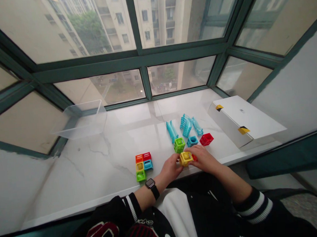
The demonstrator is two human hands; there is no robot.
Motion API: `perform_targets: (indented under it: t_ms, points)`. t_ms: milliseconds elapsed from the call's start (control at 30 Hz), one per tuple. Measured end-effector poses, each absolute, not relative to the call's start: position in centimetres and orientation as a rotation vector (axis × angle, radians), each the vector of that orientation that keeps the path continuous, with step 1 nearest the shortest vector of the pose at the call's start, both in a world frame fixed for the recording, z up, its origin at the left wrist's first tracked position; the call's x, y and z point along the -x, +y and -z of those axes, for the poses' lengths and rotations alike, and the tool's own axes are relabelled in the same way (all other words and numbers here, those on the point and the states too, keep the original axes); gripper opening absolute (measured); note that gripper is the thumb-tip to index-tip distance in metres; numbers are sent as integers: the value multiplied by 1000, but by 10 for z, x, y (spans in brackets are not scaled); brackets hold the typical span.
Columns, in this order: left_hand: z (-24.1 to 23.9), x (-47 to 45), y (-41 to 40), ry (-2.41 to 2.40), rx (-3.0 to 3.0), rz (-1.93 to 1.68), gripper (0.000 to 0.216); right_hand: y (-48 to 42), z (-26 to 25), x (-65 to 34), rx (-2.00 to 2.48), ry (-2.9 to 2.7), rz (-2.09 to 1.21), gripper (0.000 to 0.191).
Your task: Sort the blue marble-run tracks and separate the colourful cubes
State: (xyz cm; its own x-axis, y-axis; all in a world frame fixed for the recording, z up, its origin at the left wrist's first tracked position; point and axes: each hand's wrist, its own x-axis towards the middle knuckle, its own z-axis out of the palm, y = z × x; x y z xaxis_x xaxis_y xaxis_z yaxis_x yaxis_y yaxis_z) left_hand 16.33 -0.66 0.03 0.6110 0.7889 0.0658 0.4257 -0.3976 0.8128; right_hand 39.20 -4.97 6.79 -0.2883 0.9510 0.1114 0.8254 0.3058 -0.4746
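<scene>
Both of my hands meet at the front of a marble sill point(96, 161), holding a yellow plastic magnetic cube point(186, 158). My left hand point(171, 168) grips its left side, and my right hand point(202, 158) presses on its right side. A red piece point(194, 157) shows partly hidden under my right fingers. To the left stands a block of several joined cubes point(144, 166) in orange, red, yellow, blue and green. A green cube point(179, 145) sits just behind my hands, with a blue cube point(192, 141) and a red cube point(206, 139) further right.
Several turquoise ribbed tube pieces point(184, 127) lie behind the cubes. A clear plastic box point(80, 119) stands at the sill's left rear, and a white cardboard box point(241, 120) at the right. Green-framed windows rise behind the sill.
</scene>
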Motion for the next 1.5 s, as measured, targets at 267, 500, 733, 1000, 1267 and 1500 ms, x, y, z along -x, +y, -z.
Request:
perform_targets:
  t_ms: [267,500,733,1000,1267,1500]
  points:
    - [-7,-163,-7,950,-2057,-565,39,-47,-65,-393,1551,-2223,-483,54]
    - [-5,-163,-8,971,-2073,-548,39,-46,-63,-393,1546,-2251,-464,55]
    - [-7,-164,-9,990,-2083,-544,40,-48,-63,-392,1582,-2281,-406,59]
    - [-4,-164,-8,996,-2099,-541,40,-49,-66,-391,1599,-2280,-390,62]
    - [-33,-110,13,962,-1995,-572,38,-48,-63,-391,1631,-2301,-351,75]
    - [-66,6,33,1368,-2016,-796,26,-55,-93,-398,1582,-2266,-354,69]
